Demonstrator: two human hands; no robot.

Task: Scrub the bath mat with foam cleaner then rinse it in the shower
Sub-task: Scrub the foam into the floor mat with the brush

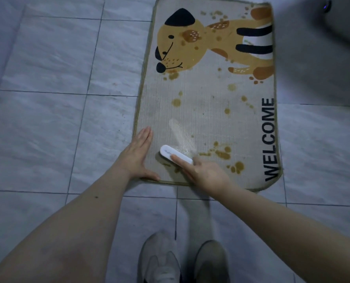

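1. Bath mat (206,103) lies flat on the tiled floor (47,123); long axis runs 12 to 6 o'clock away from the person; near short edge sits just ahead of the shoes (182,260).
2. Left hand (138,156) flat, fingers straight and together, presses the mat's near-left corner at about 7 o'clock of the mat; thumb splayed along the near hem.
3. Right hand (202,172) grips a white brush (175,154); forefinger laid along its back; the other fingers are blurred.
4. Brush lies crosswise to the mat's long axis, head toward 10 o'clock, touching the pile just right of the left hand.
5. A pale foam streak (180,133) runs off toward 12 o'clock from the brush; brown stains (223,154) sit at 3 o'clock of it, near.
6. Judgement: scrubbing is early; most of the mat is unworked; the right hand is nearer the stains; rinse not yet begun.
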